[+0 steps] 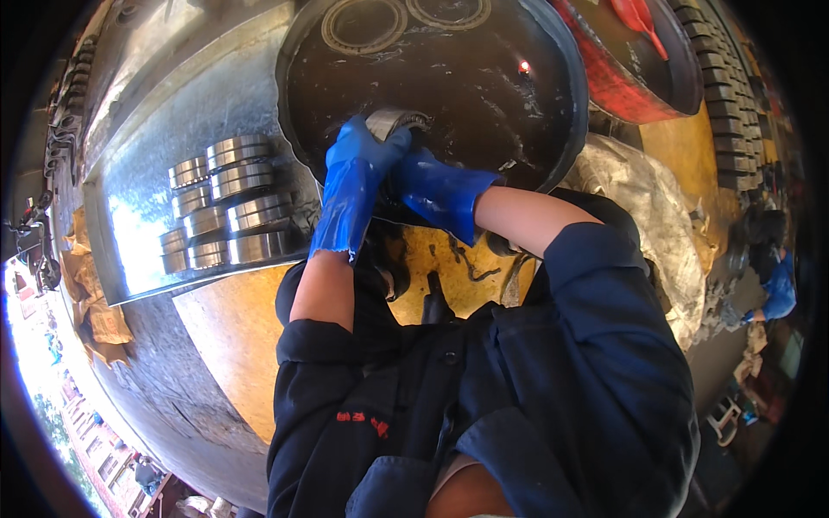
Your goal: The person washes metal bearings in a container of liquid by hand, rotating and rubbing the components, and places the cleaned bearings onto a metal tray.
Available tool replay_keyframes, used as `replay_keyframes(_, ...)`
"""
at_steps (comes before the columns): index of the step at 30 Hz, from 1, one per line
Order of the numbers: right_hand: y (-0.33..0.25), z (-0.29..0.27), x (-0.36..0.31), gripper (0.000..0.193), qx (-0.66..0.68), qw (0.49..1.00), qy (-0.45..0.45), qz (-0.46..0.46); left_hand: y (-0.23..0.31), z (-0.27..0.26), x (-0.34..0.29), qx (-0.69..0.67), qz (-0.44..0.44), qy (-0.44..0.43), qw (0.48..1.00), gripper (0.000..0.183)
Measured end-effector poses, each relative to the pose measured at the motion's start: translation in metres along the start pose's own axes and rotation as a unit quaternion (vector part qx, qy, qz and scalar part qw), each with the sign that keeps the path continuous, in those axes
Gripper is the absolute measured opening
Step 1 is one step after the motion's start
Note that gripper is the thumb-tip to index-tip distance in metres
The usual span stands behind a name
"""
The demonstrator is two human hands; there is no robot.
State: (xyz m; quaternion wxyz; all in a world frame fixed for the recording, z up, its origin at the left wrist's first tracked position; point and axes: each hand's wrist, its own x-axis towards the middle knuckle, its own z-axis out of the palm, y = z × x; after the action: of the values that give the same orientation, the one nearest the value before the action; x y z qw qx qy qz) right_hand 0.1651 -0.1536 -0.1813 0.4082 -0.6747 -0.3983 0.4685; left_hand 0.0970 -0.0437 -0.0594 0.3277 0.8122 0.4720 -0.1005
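Observation:
Over the near side of a wide round tub (pixel 302 138) of dark liquid, I hold a metal roller bearing (pixel 393 122). My left hand (pixel 366 148), in a blue rubber glove, is closed round its left side with the thumb across the front. My right hand (pixel 427 183), gloved the same way, is closed against the bearing's lower right side; its fingertips are partly hidden. The bearing's bright outer face is turned up, and its far right edge looks darker and ridged. Two large rings (pixel 363 24) sit at the far side of the tub.
Left of the tub, several shiny bearings (pixel 239 181) stand in rows on a metal sheet (pixel 138 216). A red basin (pixel 596 65) with a red tool (pixel 637 24) is at far right, beside a ridged black tyre-like object (pixel 721 95). Crumpled pale sheeting (pixel 656 207) lies at right.

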Motion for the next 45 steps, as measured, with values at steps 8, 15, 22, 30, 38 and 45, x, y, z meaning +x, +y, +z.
replay_keyframes(8, -0.005, -0.015, -0.008, 0.027, 0.32, 0.938, -0.073, 0.114, -0.005, 0.002, 0.001, -0.002, 0.01, 0.013, 1.0, 0.087)
replay_keyframes(15, -0.003, -0.036, 0.009, 0.027, 0.079, 0.956, -0.266, 0.1, 0.003, -0.004, -0.002, 0.001, -0.015, -0.015, 1.0, 0.09)
replay_keyframes(22, -0.003, 0.0, -0.001, 0.027, 0.092, 0.995, -0.003, 0.028, 0.003, -0.001, -0.001, -0.008, -0.014, -0.008, 1.0, 0.086)
replay_keyframes(30, -0.011, -0.027, -0.007, 0.027, 0.233, 0.946, -0.142, 0.172, 0.0, -0.003, -0.003, -0.014, -0.003, -0.009, 1.0, 0.087)
replay_keyframes(38, -0.013, -0.022, -0.004, 0.026, 0.12, 0.969, -0.158, 0.149, -0.001, -0.001, 0.002, 0.003, -0.008, -0.018, 1.0, 0.09)
replay_keyframes(45, 0.002, 0.001, -0.006, 0.033, -0.006, 0.994, 0.091, -0.055, 0.005, -0.002, -0.003, -0.018, -0.017, -0.009, 1.0, 0.087)
